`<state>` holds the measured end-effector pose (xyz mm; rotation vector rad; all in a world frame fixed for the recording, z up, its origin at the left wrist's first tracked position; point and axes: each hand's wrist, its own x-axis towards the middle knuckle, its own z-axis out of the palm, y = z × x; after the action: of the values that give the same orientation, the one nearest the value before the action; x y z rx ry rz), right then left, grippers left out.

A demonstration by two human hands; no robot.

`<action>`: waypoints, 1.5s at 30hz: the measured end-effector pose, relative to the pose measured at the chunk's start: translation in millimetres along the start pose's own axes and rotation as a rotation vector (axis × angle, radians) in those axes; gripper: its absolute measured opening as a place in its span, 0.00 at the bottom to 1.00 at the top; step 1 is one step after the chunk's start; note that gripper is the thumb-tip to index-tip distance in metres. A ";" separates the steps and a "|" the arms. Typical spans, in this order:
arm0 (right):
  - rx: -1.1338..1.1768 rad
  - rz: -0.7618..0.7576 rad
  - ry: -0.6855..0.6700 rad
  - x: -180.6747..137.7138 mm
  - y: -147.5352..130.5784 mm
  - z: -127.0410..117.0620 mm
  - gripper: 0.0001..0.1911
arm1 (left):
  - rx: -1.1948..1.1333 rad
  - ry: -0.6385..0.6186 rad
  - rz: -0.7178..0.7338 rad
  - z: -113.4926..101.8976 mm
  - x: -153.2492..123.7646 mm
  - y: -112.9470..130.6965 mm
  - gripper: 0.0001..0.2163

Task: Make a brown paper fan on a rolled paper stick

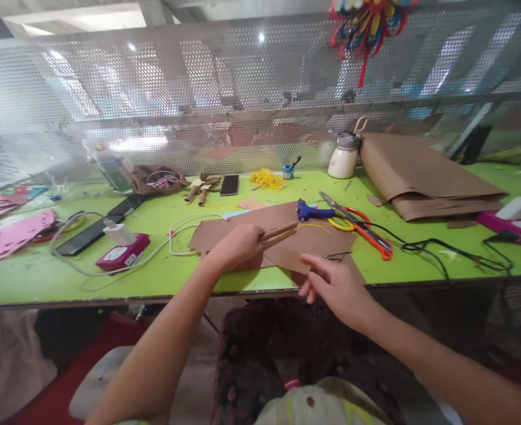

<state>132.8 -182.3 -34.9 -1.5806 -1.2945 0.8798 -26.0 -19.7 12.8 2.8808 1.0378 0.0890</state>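
My left hand (241, 245) is closed around thin rolled brown paper sticks (280, 231), whose ends point right. Under them, flat brown paper sheets (243, 218) overlap near the front edge of the green table. At the sheets' lower right, my right hand (331, 286) hovers with its fingers loosely bent and apart, and I see nothing in it. A thin dark item (335, 257) lies just behind that hand, too small to name. A blue glue gun (316, 211) rests on the paper beside orange-handled scissors (347, 215) and a red-and-black utility knife (378, 242).
Folded brown paper (429, 177) and a white bottle (344, 158) stand back right. A phone (229, 185), yellow string (266, 179) and small paper rolls (202, 192) lie behind. A magenta power adapter (122, 254) with a white cable sits left. Black cord (438, 243) trails right.
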 end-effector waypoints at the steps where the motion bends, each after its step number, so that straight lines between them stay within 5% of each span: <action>1: -0.019 -0.004 -0.011 2.4 -1.4 4.4 0.25 | 0.004 -0.005 0.003 2.7 -0.3 -1.0 0.12; 4: -0.211 -0.080 -0.031 9.6 -8.9 13.9 0.18 | 0.016 -0.005 0.011 9.2 -0.8 -6.3 0.10; 9: -0.841 -0.401 0.000 16.4 -28.2 22.8 0.13 | 0.029 0.007 0.039 16.4 -0.4 -15.5 0.10; 15: -1.152 -0.440 -0.077 19.6 -42.8 29.9 0.12 | 0.033 0.011 0.082 17.0 -3.2 -17.1 0.11; 27: -1.121 -0.495 -0.089 31.2 -36.1 28.5 0.12 | -0.043 0.037 0.125 22.4 -7.6 -20.4 0.11; 31: -0.854 -0.578 -0.040 40.0 -36.0 6.1 0.11 | -0.140 0.042 0.125 22.6 -8.3 -23.2 0.12; 35: -0.755 -0.566 0.123 85.6 -21.7 -30.5 0.10 | -0.185 0.041 0.098 20.8 -8.6 -24.0 0.15; 40: -0.722 -0.445 -0.133 132.4 4.3 -52.9 0.29 | -0.234 0.067 0.069 16.1 -7.1 -27.3 0.15; 45: -0.740 -0.395 -0.202 132.7 9.6 -45.8 0.20 | -0.246 0.031 0.060 13.8 -4.8 -29.8 0.15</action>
<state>205.1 -61.8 -26.3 -1.6943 -2.1531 0.3170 -47.4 -0.6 -3.8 2.6946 0.8766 0.2475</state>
